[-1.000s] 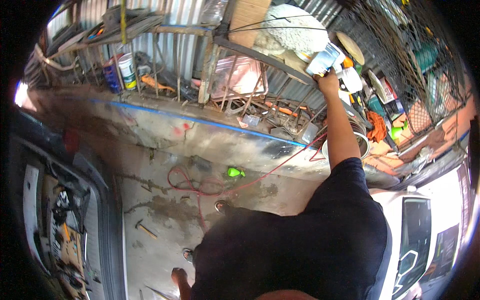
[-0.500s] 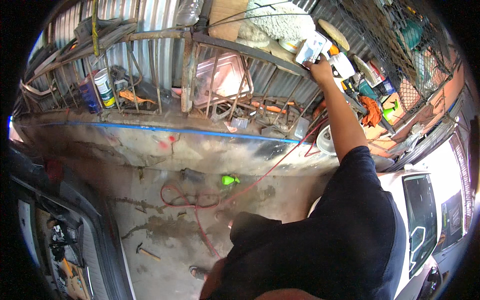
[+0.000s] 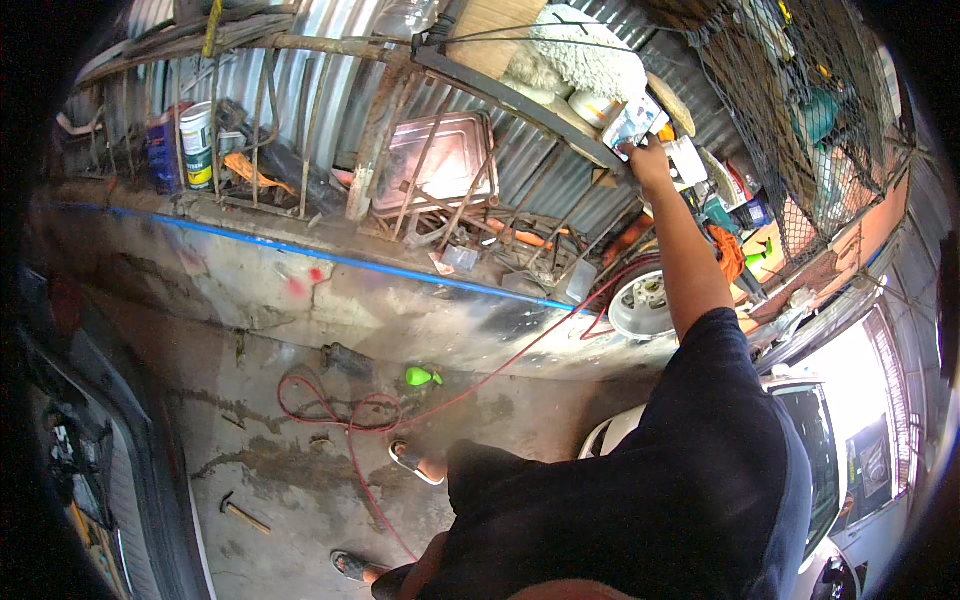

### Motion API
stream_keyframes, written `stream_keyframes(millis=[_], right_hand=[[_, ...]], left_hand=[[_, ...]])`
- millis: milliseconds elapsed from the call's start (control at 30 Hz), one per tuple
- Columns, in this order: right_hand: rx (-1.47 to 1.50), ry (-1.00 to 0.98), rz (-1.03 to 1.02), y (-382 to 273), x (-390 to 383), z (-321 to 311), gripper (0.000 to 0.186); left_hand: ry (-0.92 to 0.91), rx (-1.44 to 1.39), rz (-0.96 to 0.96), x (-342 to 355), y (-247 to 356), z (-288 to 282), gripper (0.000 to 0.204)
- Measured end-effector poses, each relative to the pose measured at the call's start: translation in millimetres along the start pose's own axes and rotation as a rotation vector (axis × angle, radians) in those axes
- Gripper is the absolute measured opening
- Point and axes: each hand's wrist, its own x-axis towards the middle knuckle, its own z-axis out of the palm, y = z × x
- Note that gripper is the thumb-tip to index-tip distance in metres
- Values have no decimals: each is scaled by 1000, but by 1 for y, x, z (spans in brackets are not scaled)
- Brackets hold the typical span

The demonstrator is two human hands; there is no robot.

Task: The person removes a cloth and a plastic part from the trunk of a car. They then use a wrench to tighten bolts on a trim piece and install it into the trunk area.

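Note:
My right hand (image 3: 645,157) reaches up to the cluttered ledge, its fingers closed on the near edge of a pale blue and white package (image 3: 634,122). Beside it are a white tub (image 3: 592,108), a white boxy container (image 3: 688,160) and a round tan pad (image 3: 675,105); a fluffy white pad (image 3: 585,50) lies behind. Only a bit of my left arm (image 3: 432,553) shows beside my dark shirt; my left hand is hidden.
A metal rack (image 3: 520,100) runs along the low wall (image 3: 220,260), with a wheel rim (image 3: 640,305) below my arm. A red hose (image 3: 365,428), green bottle (image 3: 420,377) and hammer (image 3: 243,513) lie on the floor. Vehicles stand left (image 3: 120,430) and right (image 3: 805,440).
My right hand stays at the package, which shifted slightly. My left hand, seen low at first, has gone behind my body. My feet and viewpoint have shifted, exposing more of the wheel rim.

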Motion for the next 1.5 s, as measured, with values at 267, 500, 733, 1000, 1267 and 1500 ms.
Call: stream_keyframes(millis=[267,500,733,1000,1267,1500], right_hand=[[22,33,-83,20,9,3,68],[47,42,-96,35,22,5,72],[85,51,-67,25,16,6,78],[-28,125,83,-14,-3,7,92],[-2,97,134,-20,-9,12,88],[42,81,134,-15,-2,7,99]], left_hand=[[11,29,16,0,-4,-2,31],[6,36,26,4,-10,4,31],[5,34,9,2,-14,14,31],[-7,53,20,4,-17,9,31],[-8,71,50,5,-7,0,31],[-8,86,94,4,3,-1,31]])
